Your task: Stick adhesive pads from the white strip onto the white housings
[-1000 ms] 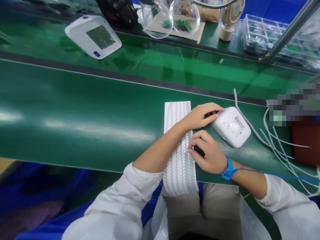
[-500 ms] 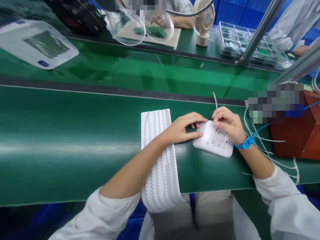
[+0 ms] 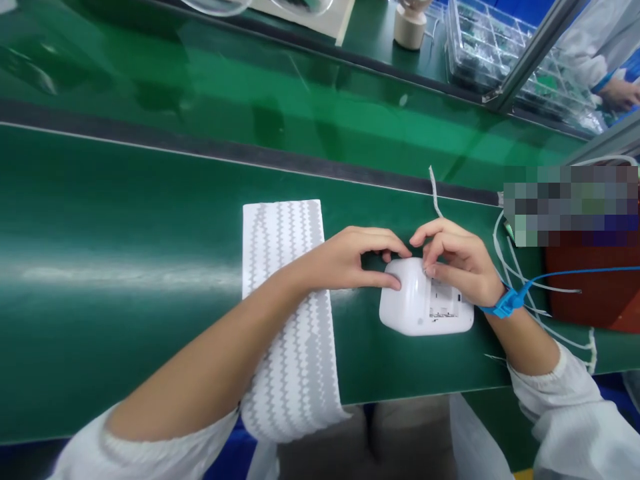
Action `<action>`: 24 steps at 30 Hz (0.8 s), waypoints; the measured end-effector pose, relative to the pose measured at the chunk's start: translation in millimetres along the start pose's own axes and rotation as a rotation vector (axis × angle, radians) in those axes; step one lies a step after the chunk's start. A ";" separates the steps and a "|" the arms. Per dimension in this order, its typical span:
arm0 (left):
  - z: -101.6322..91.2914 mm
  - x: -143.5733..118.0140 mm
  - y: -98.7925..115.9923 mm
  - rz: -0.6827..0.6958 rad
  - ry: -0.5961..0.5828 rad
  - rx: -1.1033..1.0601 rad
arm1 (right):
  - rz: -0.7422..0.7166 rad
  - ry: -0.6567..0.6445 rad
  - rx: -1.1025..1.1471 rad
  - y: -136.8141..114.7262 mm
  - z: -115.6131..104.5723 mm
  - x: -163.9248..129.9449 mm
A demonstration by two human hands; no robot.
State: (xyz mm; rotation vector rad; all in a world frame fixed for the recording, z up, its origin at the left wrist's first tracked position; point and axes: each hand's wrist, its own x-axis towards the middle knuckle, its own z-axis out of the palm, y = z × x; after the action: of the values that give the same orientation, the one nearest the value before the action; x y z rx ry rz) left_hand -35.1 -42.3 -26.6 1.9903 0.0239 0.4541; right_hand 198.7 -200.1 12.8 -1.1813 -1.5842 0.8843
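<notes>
A small white device lies on the near green belt, just right of centre, its flat face with a label panel turned up. The left hand rests against its left side, thumb along the near-left edge and fingers curled over the far corner, apparently steadying it. The right hand sits over its far right part, fingertips pinched together at the top edge of the panel as if working something small there; what they pinch cannot be made out. A blue wrist strap on the right wrist trails a blue cord to the right. A white zigzag-patterned strip lies under the left forearm and hangs off the belt's near edge. Loose white wires lie right of the device, beside a red box. A clear parts tray stands beyond the far belt.
</notes>
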 end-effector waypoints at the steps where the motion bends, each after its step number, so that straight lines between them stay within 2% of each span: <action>1: -0.2 0.2 0.6 -0.010 0.000 0.003 | -0.007 -0.003 -0.017 -0.2 -0.2 0.2; 24: 0.9 3.1 1.9 -0.012 -0.001 -0.004 | -0.057 -0.026 -0.208 -10.8 1.9 1.4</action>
State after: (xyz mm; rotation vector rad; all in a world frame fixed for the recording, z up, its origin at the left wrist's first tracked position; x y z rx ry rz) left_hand -32.3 -43.2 -24.4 1.9855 0.0346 0.4447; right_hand 193.7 -201.7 22.5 -1.2662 -1.7551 0.7137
